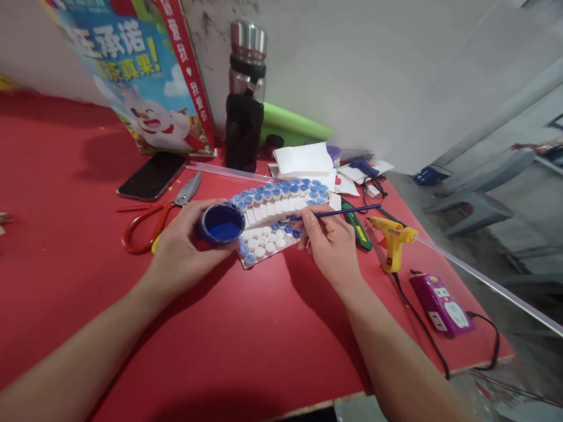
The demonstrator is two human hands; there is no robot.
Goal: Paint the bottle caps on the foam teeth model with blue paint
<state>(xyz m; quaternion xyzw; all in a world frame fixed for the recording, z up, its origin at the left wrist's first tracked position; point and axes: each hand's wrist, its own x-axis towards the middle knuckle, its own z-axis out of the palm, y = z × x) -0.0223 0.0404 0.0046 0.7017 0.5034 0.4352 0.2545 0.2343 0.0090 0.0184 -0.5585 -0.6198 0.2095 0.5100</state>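
Observation:
My left hand (182, 240) is wrapped round a small blue pot of blue paint (220, 223), held just left of a white foam model (277, 220). The model has a curved row of small round studs, several painted blue along the top and several still white below. My right hand (328, 240) pinches a thin blue paintbrush (338, 213), its tip at the studs in the model's middle right and its handle pointing right.
On the red table (246, 328) lie red-handled scissors (160, 214), a black phone (152, 174), a yellow glue gun (393, 237), a green utility knife (357, 225), a purple power strip (441, 303) and white foam sheets (303, 159). A bottle (245, 97) and a printed box (141, 76) stand behind.

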